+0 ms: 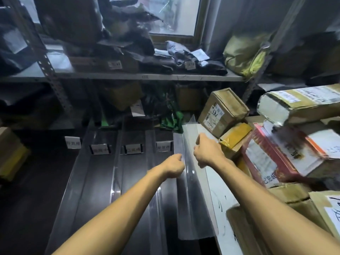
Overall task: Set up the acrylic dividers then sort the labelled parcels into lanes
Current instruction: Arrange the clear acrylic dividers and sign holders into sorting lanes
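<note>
Near the centre of the frame, a long clear acrylic divider (193,199) is held by two bare hands over a dark surface (33,190); whether it already rests on that surface cannot be told. The left hand (174,165) is curled closed at the divider's left flange, which appears to be pinched between thumb and fingers. The right hand (207,151) is curled over the upright fin a little farther back and seems to grip it, though its fingertips are hidden. To the left, other clear dividers (117,162) are laid in parallel, and small white labels (100,149) are seen at their far ends, marking lanes. At the right of the frame, taped cardboard parcels (222,109) are heaped just beside the held divider, and none is yet placed in a lane. The held sheet is judged to be light, thin and stiff, yet long enough to flex or twist if lifted by one end. Its glossy faces are likely to be slippery and easily scratched, and its far corner could be chipped against the boxes. A hold at two spaced points near the fold, where fin meets base, is judged steadiest.
</note>
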Demonstrator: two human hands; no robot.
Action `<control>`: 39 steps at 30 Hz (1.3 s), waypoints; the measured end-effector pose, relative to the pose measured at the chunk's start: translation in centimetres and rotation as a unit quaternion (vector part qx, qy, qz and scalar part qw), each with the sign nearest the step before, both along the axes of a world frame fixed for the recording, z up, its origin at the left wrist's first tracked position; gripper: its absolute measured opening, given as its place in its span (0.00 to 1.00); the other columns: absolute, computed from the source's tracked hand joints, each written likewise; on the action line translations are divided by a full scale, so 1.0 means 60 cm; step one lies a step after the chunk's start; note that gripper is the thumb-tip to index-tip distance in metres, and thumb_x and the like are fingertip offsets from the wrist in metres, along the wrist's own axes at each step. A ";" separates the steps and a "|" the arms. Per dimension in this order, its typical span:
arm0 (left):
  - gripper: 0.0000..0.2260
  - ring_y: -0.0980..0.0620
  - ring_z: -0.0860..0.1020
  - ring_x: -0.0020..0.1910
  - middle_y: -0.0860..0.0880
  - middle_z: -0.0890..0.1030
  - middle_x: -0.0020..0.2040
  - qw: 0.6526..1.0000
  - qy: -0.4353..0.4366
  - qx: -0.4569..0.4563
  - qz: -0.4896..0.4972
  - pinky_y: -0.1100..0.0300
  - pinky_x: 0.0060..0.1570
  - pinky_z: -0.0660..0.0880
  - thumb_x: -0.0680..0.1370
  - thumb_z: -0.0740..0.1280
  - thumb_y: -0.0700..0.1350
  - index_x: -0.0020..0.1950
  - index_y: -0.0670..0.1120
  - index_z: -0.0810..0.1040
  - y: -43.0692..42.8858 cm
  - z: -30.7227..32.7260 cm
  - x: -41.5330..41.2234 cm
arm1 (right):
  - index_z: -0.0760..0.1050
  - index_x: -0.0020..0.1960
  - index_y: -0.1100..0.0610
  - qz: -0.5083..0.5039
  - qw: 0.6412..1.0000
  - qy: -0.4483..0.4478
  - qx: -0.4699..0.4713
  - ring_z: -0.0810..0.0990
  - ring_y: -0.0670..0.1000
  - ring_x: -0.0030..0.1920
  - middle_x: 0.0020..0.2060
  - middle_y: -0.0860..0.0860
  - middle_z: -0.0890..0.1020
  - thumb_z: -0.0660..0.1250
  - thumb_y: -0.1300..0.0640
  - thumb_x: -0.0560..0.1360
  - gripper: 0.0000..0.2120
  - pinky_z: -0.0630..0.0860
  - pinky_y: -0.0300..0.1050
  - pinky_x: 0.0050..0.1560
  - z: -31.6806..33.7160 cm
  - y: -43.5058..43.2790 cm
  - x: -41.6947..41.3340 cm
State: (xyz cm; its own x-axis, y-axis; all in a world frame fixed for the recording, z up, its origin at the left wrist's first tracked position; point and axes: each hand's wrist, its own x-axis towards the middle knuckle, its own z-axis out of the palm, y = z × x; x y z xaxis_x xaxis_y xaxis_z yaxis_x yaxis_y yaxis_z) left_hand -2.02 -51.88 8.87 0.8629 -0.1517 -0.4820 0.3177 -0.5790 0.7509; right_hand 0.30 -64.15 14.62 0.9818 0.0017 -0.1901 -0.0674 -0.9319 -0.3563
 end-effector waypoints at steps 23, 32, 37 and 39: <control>0.23 0.43 0.72 0.70 0.42 0.72 0.72 0.992 0.120 0.044 -0.021 0.49 0.70 0.68 0.79 0.56 0.43 0.75 0.43 0.65 -0.083 -0.234 -0.021 | 0.43 0.78 0.57 0.008 0.989 0.149 0.001 0.76 0.57 0.47 0.55 0.59 0.80 0.68 0.53 0.75 0.43 0.71 0.47 0.44 -0.219 -0.052 -0.030; 0.21 0.40 0.68 0.69 0.42 0.68 0.72 0.968 0.069 0.189 -0.149 0.46 0.68 0.67 0.80 0.56 0.46 0.73 0.51 0.66 -0.096 -0.251 -0.048 | 0.66 0.63 0.58 0.041 0.987 0.153 -0.024 0.75 0.62 0.57 0.58 0.58 0.77 0.63 0.54 0.76 0.18 0.69 0.47 0.46 -0.221 -0.067 -0.029; 0.27 0.40 0.58 0.76 0.43 0.56 0.79 0.952 0.058 0.235 -0.187 0.44 0.73 0.62 0.80 0.56 0.47 0.79 0.51 0.58 -0.103 -0.262 -0.056 | 0.65 0.65 0.58 0.041 0.988 0.142 -0.047 0.75 0.63 0.59 0.60 0.59 0.77 0.60 0.57 0.77 0.18 0.68 0.47 0.47 -0.227 -0.073 -0.031; 0.26 0.40 0.58 0.76 0.41 0.57 0.78 0.954 0.064 0.230 -0.180 0.44 0.73 0.61 0.80 0.56 0.47 0.79 0.49 0.58 -0.105 -0.261 -0.059 | 0.65 0.65 0.58 0.040 0.987 0.146 -0.055 0.76 0.62 0.58 0.59 0.59 0.78 0.60 0.56 0.77 0.17 0.69 0.47 0.48 -0.227 -0.073 -0.034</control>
